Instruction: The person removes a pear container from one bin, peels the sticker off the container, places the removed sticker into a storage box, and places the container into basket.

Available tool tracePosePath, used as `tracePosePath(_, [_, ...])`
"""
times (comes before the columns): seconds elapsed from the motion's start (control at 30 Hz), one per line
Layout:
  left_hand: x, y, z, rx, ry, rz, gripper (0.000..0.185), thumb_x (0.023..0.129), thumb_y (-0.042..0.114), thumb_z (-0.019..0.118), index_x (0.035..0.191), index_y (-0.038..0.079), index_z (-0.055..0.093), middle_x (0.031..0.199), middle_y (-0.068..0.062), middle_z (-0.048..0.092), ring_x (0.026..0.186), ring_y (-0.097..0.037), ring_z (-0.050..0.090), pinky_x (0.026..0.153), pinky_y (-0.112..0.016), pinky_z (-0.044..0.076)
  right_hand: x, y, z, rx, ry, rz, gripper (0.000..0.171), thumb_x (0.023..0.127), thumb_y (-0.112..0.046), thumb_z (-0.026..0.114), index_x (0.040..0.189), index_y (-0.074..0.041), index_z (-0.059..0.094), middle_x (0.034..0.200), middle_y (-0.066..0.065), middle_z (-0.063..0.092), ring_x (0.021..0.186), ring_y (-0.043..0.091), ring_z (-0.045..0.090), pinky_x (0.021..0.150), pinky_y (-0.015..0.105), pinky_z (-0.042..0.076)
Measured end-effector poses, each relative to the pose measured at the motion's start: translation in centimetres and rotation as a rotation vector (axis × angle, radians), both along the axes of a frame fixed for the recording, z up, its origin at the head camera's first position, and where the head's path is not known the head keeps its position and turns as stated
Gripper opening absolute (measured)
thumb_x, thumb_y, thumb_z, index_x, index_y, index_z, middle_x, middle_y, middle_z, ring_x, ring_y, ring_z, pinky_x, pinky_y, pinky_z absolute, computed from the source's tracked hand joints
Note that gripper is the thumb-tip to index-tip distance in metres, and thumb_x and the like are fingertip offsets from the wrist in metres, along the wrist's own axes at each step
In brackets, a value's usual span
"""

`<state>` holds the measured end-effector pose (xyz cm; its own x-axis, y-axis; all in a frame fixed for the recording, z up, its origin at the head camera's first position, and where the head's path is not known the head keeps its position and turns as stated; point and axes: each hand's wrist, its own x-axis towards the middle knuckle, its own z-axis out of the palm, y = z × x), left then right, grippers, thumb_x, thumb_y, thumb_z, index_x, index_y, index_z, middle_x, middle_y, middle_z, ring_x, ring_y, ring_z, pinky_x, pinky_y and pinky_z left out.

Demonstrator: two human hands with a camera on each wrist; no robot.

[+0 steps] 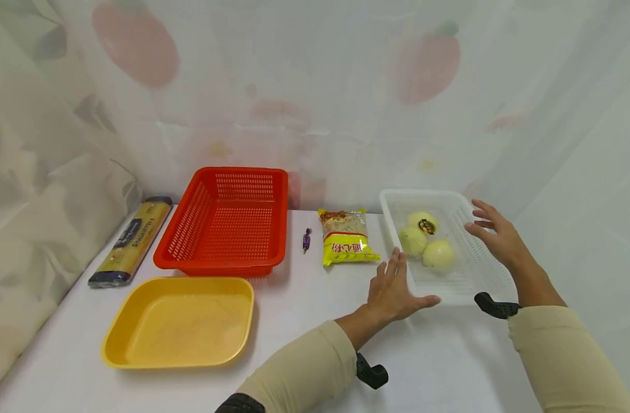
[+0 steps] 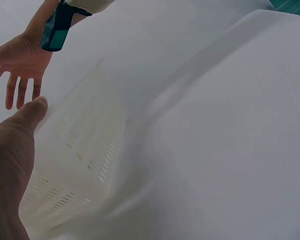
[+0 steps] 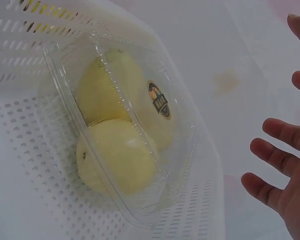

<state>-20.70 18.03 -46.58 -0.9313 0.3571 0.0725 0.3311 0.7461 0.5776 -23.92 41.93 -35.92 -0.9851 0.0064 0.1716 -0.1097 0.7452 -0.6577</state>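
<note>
A white perforated basket stands at the right of the table. Inside it lies a clear plastic box with several pale yellow-green fruits, one bearing a dark label. My left hand is at the basket's near left corner, its fingers extended along the left side and its thumb spread toward the front wall. Beyond the basket's right rim, my right hand hovers with fingers spread and holds nothing. In the right wrist view, a gap separates its fingertips from the basket.
Left of the basket lie a yellow pasta bag and a small purple-wrapped candy. Farther left stand a red basket and a yellow tray. A long pack of noodles lies by the left curtain.
</note>
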Motion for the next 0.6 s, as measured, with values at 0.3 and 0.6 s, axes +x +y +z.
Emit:
tracePosePath(0.3, [-0.2,-0.4,-0.1,0.013,-0.005,-0.009,0.117,0.069,0.082,0.058,0.156,0.018,0.013,0.160,0.009,0.005,0.136,-0.019,0.028,0.102,-0.040,0.036,-1.1,0.6,-0.7,-0.116,-0.090,-0.050,0.079,0.097,-0.045,0.052,0.156,-0.014,0.009,0.147,0.034,0.027,0.126,0.055,0.033,0.094,0.069,0.033])
tracePosePath(0.6, [-0.1,-0.1,-0.5,0.044,0.002,-0.018,0.118,0.069,0.081,0.058,0.156,0.017,0.012,0.160,0.009,0.004,0.133,-0.017,0.031,0.098,-0.038,0.039,-2.0,1.6,-1.7,-0.198,-0.285,-0.062,0.091,0.094,-0.056,0.051,0.155,-0.011,0.001,0.150,0.032,0.023,0.131,0.052,0.027,0.098,0.065,0.032])
